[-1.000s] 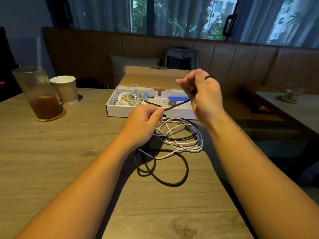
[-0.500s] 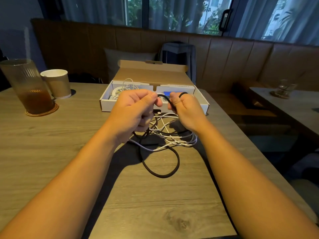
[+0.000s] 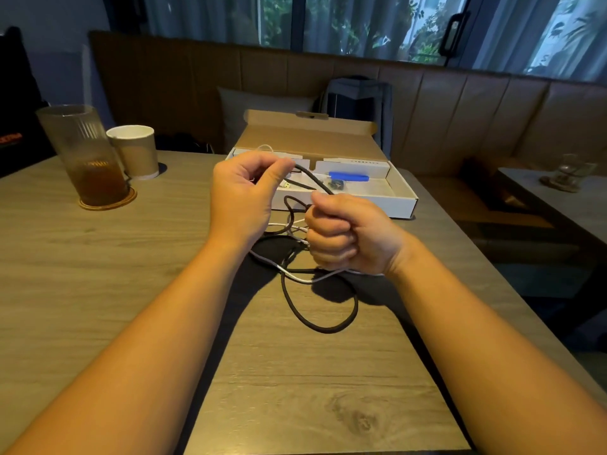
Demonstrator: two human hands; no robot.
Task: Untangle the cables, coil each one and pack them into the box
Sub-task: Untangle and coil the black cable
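A wood table (image 3: 98, 290) faces a brown padded bench (image 3: 460, 110) beneath sheer-curtained windows (image 3: 361, 21); dim daylight, a second table (image 3: 565, 208) at right.

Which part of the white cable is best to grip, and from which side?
Pinch the white cable from above at its nearest bend, which lies flat and bare on the table. Farther back it crosses the black cable and disappears behind the right hand, so pulling there would likely tighten the tangle.

hands (image 3: 243, 198) (image 3: 348, 234): 2 | black cable (image 3: 323, 330): 1 | white cables (image 3: 297, 278): count unclear | box (image 3: 377, 201): 1 | paper cup (image 3: 136, 152): 1 | glasses (image 3: 83, 152) (image 3: 570, 170): 2
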